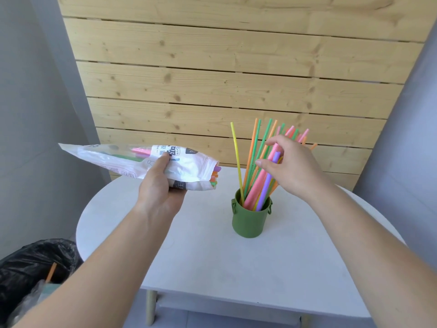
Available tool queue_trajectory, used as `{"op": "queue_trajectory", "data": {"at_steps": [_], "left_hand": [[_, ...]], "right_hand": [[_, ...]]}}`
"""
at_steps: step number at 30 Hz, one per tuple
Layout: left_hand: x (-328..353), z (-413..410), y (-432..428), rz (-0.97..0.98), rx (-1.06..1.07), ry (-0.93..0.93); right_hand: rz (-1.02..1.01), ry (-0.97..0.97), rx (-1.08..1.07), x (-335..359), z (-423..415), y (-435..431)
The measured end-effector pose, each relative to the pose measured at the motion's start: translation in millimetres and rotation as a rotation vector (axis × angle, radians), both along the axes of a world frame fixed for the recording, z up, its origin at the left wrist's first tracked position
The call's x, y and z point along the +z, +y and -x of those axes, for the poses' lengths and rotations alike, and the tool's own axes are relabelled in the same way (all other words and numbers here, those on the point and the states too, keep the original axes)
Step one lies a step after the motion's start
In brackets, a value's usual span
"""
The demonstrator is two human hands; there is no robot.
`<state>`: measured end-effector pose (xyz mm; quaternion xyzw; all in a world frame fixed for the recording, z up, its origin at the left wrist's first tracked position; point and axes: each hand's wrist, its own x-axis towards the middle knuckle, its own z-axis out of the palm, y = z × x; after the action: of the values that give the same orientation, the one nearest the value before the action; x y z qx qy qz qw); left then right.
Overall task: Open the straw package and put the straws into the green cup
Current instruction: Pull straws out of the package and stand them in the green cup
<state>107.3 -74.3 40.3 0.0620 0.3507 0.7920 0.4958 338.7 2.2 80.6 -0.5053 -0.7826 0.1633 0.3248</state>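
A green cup (249, 223) with small side handles stands on the white table (212, 256). Several coloured straws (254, 166) stand in it, fanned out and leaning right. My right hand (289, 168) is at the upper part of the bunch, fingers around a purple and a pink straw. My left hand (160, 185) holds the white printed straw package (142, 162) above the table's left side, lying roughly level. Its open mouth faces right toward the cup, and several straw ends (215, 176) stick out of it.
A bin lined with a black bag (30, 268) stands on the floor at lower left with an orange straw in it. A wooden plank wall (212, 79) rises right behind the table. The table's front edge and a wooden leg (150, 306) show below.
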Motion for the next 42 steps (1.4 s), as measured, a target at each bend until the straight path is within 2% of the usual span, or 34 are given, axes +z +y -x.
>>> {"op": "queue_trajectory", "data": {"at_steps": [6,10,13,16,23,27,30,33,36,39,42], "left_hand": [[0,-2,0,-0.01,-0.007,0.018],[0,-2,-1,-0.013,-0.012,0.023],[0,-2,-1,-0.014,-0.006,0.015],[1,-3,-1,-0.017,-0.01,0.014],[5,-4,-4,-0.03,-0.028,0.03],[7,-5,-5,-0.042,-0.016,0.033],[10,-8,-7,-0.056,-0.042,0.067],[14,-13,-9,-0.049,-0.054,0.121],[16,-17,-9,-0.053,-0.028,0.19],[20,-19,-10,-0.074,0.001,0.29],[24,-20,-12,-0.116,0.01,0.41]], "right_hand": [[-0.04,0.023,0.03,-4,12,-1],[-0.086,-0.058,0.054,-7,15,1],[-0.123,-0.193,0.077,-8,16,4],[-0.096,-0.264,0.102,-8,17,1],[-0.19,-0.144,0.039,0,8,-4],[-0.3,0.039,-0.011,6,10,-17],[-0.064,0.194,0.045,5,23,-34],[0.39,0.437,0.076,-4,43,-50],[0.816,0.7,0.012,-12,58,-60],[1.02,0.85,-0.035,-16,63,-64],[1.089,0.887,-0.064,-18,65,-65]]}}
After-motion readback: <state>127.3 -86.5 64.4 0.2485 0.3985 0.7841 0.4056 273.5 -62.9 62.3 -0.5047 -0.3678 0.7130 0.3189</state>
